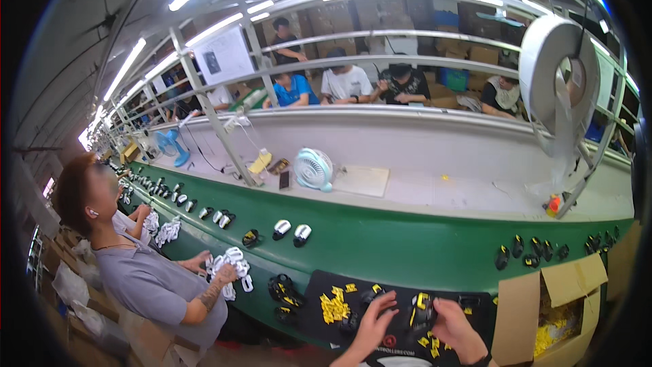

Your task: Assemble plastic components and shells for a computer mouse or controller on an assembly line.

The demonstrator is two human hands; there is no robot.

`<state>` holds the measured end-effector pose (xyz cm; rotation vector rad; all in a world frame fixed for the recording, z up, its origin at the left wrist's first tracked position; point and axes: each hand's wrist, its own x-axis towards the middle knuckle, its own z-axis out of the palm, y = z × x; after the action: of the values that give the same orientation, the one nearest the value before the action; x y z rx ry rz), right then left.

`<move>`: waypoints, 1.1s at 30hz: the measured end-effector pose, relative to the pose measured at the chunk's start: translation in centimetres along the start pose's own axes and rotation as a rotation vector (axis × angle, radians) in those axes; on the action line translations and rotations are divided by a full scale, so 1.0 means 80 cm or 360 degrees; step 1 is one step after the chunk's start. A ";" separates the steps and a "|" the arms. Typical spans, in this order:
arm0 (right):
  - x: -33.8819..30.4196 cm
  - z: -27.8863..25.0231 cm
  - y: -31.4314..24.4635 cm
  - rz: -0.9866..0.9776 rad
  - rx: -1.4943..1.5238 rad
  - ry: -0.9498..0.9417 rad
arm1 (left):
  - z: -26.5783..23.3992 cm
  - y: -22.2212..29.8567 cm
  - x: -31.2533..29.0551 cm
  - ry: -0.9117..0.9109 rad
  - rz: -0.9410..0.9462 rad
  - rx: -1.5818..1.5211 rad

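Observation:
My right hand grips a black plastic housing by its right side, thumb and fingers closed around the edge. A bright yellow part shows at the top of that housing. To its left, my left hand has its fingers stretched and apart, holding nothing that I can see. Just beyond those fingertips lies another black housing, partly hidden. Small yellow plastic pieces are heaped on the black mat left of my hands. More yellow pieces lie scattered below the held housing.
An open cardboard box with yellow pieces stands right of the mat. Black housings sit left of it. A co-worker handles white parts at the left. White-and-black units stand along the green belt; a fan stands behind.

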<state>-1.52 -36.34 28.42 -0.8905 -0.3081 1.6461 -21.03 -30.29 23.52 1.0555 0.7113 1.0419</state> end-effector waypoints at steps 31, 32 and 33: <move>-0.018 0.095 -0.051 -0.0778 -0.0817 0.0411 | 0.044 0.100 0.017 -0.0474 -0.0441 -0.0576; -0.014 0.094 -0.048 -0.0804 -0.0702 0.0409 | 0.043 0.099 0.018 -0.0467 -0.0455 -0.0576; -0.013 0.093 -0.047 -0.0832 -0.0592 0.0413 | 0.042 0.099 0.019 -0.0496 -0.0457 -0.0598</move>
<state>-3.92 -34.28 36.24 -1.1713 -0.6212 0.9926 -20.18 -29.00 32.15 0.7396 0.3793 0.7059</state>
